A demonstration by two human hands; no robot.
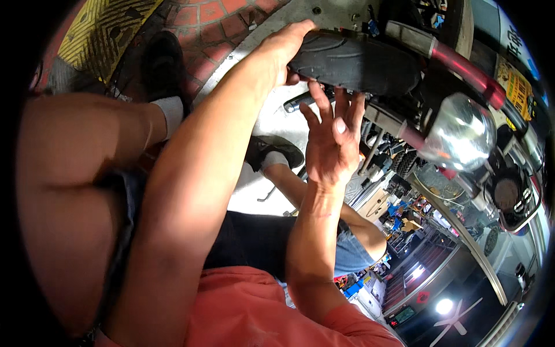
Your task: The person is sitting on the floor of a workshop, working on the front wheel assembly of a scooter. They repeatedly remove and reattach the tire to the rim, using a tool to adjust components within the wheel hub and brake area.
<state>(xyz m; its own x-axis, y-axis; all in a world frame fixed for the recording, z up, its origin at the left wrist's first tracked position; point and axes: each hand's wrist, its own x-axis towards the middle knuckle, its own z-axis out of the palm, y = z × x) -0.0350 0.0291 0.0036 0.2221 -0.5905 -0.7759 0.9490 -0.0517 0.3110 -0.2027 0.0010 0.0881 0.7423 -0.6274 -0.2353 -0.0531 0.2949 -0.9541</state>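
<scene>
A black motorcycle tire (358, 61) with curved tread grooves lies across the upper middle, beside a fork with red tubes (462, 69). My left hand (289, 49) grips the tire's left end, thumb side on top and fingertips curled at its lower edge. Below the tire, my right hand (334, 136) is raised, palm showing and fingers spread. Its fingertips reach the tire's lower edge; whether they press on it I cannot tell. A round clear headlight (459, 130) sits to the right of the fork.
A yellow ridged ramp (107, 34) lies on red brick paving (211, 26) at the upper left. My legs are folded beside a pale metal platform (263, 115). Cluttered shelves (404, 217) and a ceiling fan (458, 318) appear at the lower right.
</scene>
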